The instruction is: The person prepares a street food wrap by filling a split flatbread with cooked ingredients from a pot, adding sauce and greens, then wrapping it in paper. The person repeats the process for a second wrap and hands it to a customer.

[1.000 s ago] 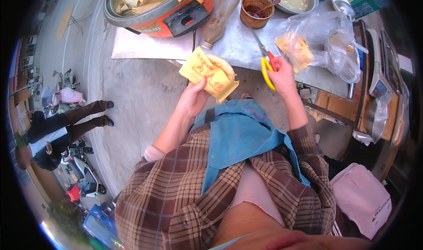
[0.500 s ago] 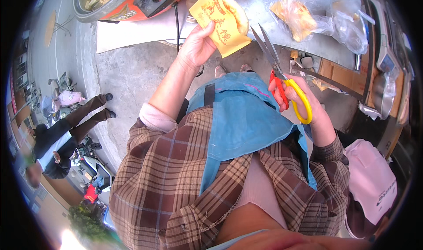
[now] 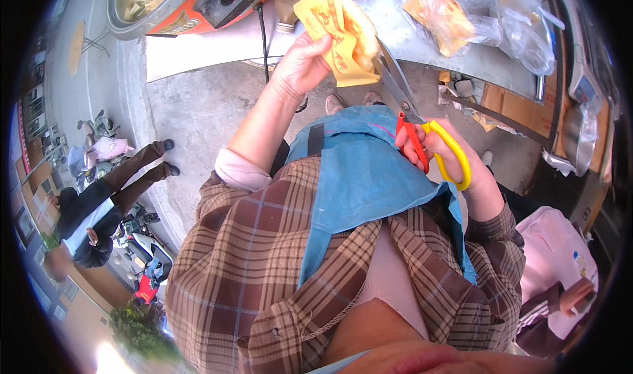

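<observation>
Fingers of the left hand (image 3: 302,65) pinch a yellow paper sleeve (image 3: 326,23) by its side, likely to leave the bread (image 3: 359,28) inside bare along its right edge; fingers of the right hand (image 3: 444,150) grip scissors (image 3: 409,105), blades parted at that edge (contact is hard to tell). Beyond lies the worktop's front edge, a gap separating blades from the plastic bag (image 3: 524,28) at right.

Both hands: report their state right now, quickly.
Left hand: closed on a yellow paper sleeve with bread in it.
Right hand: holding scissors by the handles, blades parted.
</observation>
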A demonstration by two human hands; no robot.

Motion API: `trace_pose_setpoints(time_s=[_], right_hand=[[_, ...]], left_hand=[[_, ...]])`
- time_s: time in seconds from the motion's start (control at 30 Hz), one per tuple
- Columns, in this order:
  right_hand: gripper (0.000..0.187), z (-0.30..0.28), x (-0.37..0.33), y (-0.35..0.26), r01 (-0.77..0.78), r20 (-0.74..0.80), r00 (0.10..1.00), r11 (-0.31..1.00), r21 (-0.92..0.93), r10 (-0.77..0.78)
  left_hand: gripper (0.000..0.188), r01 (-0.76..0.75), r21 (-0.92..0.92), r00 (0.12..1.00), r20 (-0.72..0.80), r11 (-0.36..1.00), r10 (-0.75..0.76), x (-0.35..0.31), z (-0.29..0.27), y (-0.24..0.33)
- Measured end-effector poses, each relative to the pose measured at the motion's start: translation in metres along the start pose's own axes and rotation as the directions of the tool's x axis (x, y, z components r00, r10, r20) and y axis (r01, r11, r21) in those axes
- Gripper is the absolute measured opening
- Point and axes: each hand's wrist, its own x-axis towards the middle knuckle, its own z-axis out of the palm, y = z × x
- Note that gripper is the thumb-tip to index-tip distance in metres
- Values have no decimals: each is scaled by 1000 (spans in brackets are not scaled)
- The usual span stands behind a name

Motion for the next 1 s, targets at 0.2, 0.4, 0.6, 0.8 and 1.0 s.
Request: trace_pose_setpoints(time_s=[0.2, 0.4, 0.6, 0.8, 1.0], right_hand=[[57, 5, 11, 4, 127, -43, 991, 992, 3, -127], [70, 9, 9, 7, 117, -58, 991, 991, -64, -120], [71, 4, 1, 6, 107, -58, 992, 990, -90, -113], [67, 0, 3, 2, 180, 48, 982, 983, 21, -181], [63, -4, 1, -5, 172, 35, 985, 983, -68, -170]], left_hand=[[48, -31, -29, 999, 21, 999, 32, 1, 15, -11], [49, -36, 25, 999, 14, 999, 36, -3, 20, -5], [48, -48, -70, 996, -77, 996, 43, -1, 26, -5], [51, -43, 205, 999, -21, 978, 49, -1, 33, -1], [52, -48, 309, 999, -4, 950, 52, 2, 32, 10]])
